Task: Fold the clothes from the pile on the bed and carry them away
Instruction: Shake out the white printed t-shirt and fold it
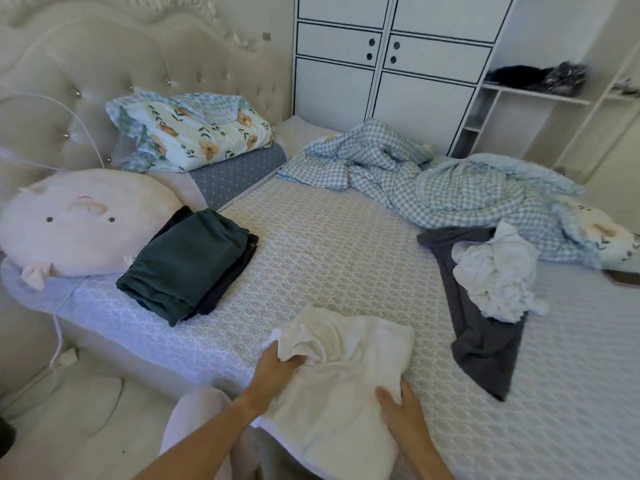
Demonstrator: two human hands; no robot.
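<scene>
A cream-white garment point(349, 368) lies at the near edge of the bed point(329, 244), hanging partly over it. My left hand point(277, 368) pinches a bunched fold at its upper left. My right hand point(398, 407) rests flat on its right side, thumb over the cloth edge. To the right lies the pile: a crumpled white garment point(495, 278) on top of a spread dark grey one point(485, 344). On the left sits a folded stack with a dark green garment point(183, 265) on top of darker pieces.
A pink pig-face cushion point(76, 220) lies at the left. A floral folded quilt point(194, 133) sits on a dotted pillow by the headboard. A checked blue duvet point(433, 181) is rumpled at the far right. White wardrobe point(391, 60) and shelves point(533, 91) stand behind.
</scene>
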